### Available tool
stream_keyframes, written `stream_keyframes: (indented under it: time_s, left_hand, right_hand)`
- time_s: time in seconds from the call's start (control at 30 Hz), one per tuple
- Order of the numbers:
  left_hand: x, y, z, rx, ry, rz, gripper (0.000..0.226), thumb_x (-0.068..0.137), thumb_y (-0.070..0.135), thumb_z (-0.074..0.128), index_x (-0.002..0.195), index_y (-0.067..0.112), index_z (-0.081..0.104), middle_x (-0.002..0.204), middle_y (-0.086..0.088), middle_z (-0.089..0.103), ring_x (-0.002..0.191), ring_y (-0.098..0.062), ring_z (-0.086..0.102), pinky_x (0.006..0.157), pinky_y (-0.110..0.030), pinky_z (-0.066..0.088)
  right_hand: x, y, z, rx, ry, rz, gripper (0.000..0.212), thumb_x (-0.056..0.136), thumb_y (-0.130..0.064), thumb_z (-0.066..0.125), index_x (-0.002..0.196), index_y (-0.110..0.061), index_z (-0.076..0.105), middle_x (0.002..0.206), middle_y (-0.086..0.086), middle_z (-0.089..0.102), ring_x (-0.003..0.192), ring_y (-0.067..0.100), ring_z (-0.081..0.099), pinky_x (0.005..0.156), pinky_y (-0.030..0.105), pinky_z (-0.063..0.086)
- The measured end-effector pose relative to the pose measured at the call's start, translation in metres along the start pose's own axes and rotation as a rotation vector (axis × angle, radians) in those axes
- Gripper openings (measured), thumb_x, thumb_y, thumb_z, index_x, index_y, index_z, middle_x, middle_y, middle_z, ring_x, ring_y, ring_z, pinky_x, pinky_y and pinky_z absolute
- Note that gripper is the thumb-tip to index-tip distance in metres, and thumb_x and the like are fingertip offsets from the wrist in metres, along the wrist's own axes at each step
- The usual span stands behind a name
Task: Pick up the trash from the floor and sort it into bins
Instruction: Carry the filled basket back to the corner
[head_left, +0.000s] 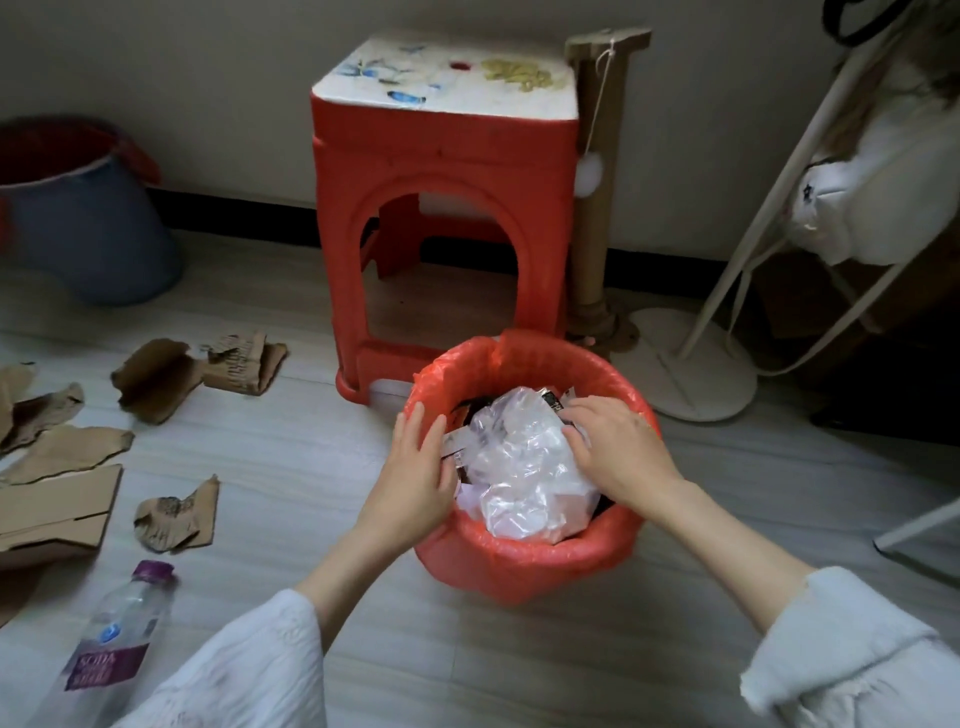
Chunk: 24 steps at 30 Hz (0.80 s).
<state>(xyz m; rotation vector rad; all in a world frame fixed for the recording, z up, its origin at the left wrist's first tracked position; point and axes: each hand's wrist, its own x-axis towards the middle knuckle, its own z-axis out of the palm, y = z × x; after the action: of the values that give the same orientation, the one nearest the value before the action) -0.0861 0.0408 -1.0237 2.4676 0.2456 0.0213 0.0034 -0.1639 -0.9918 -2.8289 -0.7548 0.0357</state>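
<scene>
A bin lined with a red bag (524, 564) stands on the floor in front of me, filled with crumpled clear plastic (524, 462) and dark wrappers. My left hand (415, 467) lies flat on the bin's left rim, fingers straight, touching the trash at its edge. My right hand (613, 447) presses down on the plastic from the right, fingers spread and slightly bent. Several torn cardboard pieces (156, 379) lie on the floor to the left. A clear plastic bottle with a purple cap (114, 639) lies at the lower left.
A red plastic stool (441, 208) stands just behind the bin. A blue bin with a red liner (88, 218) sits at the far left by the wall. A cardboard post (597, 208) and a white stand with a round base (691, 364) are on the right.
</scene>
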Motion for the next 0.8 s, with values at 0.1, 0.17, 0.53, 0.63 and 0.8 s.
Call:
stream_keyframes:
  time_s: [0.1,0.17,0.53,0.63,0.8]
  left_hand:
    - [0.019,0.006,-0.010,-0.164,0.170,-0.127,0.041,0.093,0.005,0.039,0.134,0.003,0.045,0.141,-0.016,0.043,0.133,-0.026,0.036,0.104,-0.022,0.023]
    - [0.033,0.009,-0.013,-0.235,0.206,-0.207,0.034,0.090,0.003,0.038,0.114,0.010,0.060,0.117,-0.016,0.060,0.110,-0.030,0.052,0.092,-0.031,0.036]
    - [0.034,0.058,-0.084,-0.642,-0.060,-0.690,0.030,0.089,0.007,0.040,0.093,0.020,0.066,0.056,0.008,0.060,0.044,-0.001,0.054,0.046,-0.014,0.047]
    - [0.022,0.101,-0.130,-0.625,-0.043,-0.719,0.028,0.091,0.009,0.040,0.098,0.024,0.063,0.066,0.003,0.061,0.051,-0.003,0.058,0.057,-0.021,0.050]
    - [0.005,0.201,-0.228,-0.611,-0.116,-0.726,0.030,0.094,0.011,0.040,0.113,0.025,0.060,0.073,-0.001,0.062,0.066,-0.013,0.056,0.067,-0.028,0.048]
  right_hand:
    - [0.002,0.031,0.000,0.049,0.138,0.229,0.032,0.093,-0.019,0.050,0.122,-0.011,0.060,0.126,0.008,0.058,0.117,0.031,0.049,0.099,0.041,0.040]
    - [0.008,0.050,0.007,0.076,0.137,0.364,0.032,0.092,-0.018,0.051,0.121,-0.007,0.059,0.124,0.014,0.057,0.113,0.036,0.049,0.096,0.042,0.042]
    - [0.010,0.048,-0.045,0.740,-0.122,0.890,0.031,0.088,-0.026,0.050,0.088,0.001,0.066,0.087,0.017,0.070,0.085,0.033,0.064,0.085,0.050,0.052]
    - [-0.003,0.038,-0.100,0.801,-0.167,0.921,0.031,0.085,-0.029,0.050,0.089,-0.004,0.067,0.080,0.014,0.070,0.078,0.031,0.064,0.081,0.048,0.055]
    - [-0.036,0.024,-0.230,0.876,-0.169,1.008,0.037,0.078,-0.039,0.050,0.081,-0.006,0.064,0.068,0.005,0.064,0.069,0.023,0.057,0.070,0.035,0.051]
